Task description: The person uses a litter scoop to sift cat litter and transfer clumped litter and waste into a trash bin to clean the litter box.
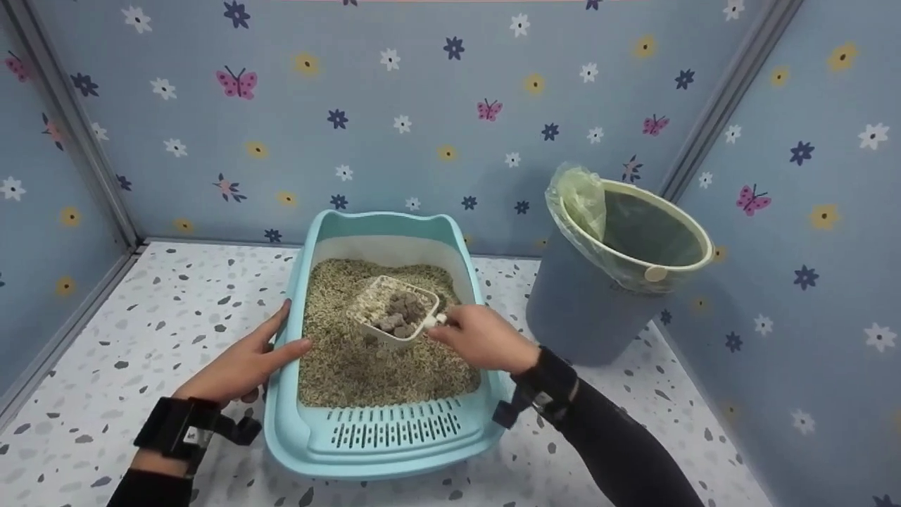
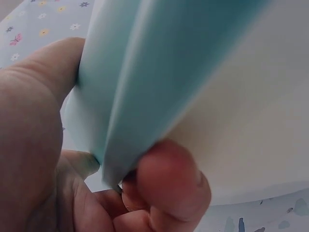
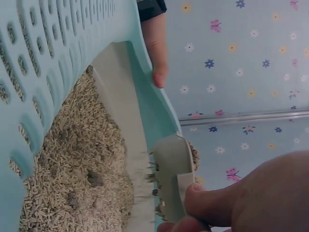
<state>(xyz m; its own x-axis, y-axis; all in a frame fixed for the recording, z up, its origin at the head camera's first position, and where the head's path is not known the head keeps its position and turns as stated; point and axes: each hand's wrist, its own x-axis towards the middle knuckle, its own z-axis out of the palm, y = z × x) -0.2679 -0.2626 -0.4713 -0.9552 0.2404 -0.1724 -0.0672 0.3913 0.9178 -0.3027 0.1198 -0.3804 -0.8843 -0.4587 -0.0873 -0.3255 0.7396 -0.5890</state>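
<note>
A light-blue litter box point(image 1: 380, 465) holds tan pellet litter point(image 1: 380, 384). My left hand point(image 1: 243, 359) grips its left rim, the thumb on the top edge and the fingers curled under the lip point(image 2: 128, 111). In my right hand point(image 1: 489, 338) is the short handle of a white litter scoop point(image 1: 401, 341), held over the litter. Brownish-grey clumps point(image 1: 405, 310) and loose pellets lie in the scoop. Blurred pellets point(image 3: 145, 179) drop from its underside in the right wrist view. A few darker clumps point(image 3: 94, 179) show on the litter below.
A grey-blue bin point(image 1: 584, 310) with a cream rim stands behind and right of the box, lined with a pale green bag point(image 1: 581, 204). Flowered blue walls point(image 1: 422, 105) close in the back and sides. The floor is a speckled white surface point(image 1: 204, 303).
</note>
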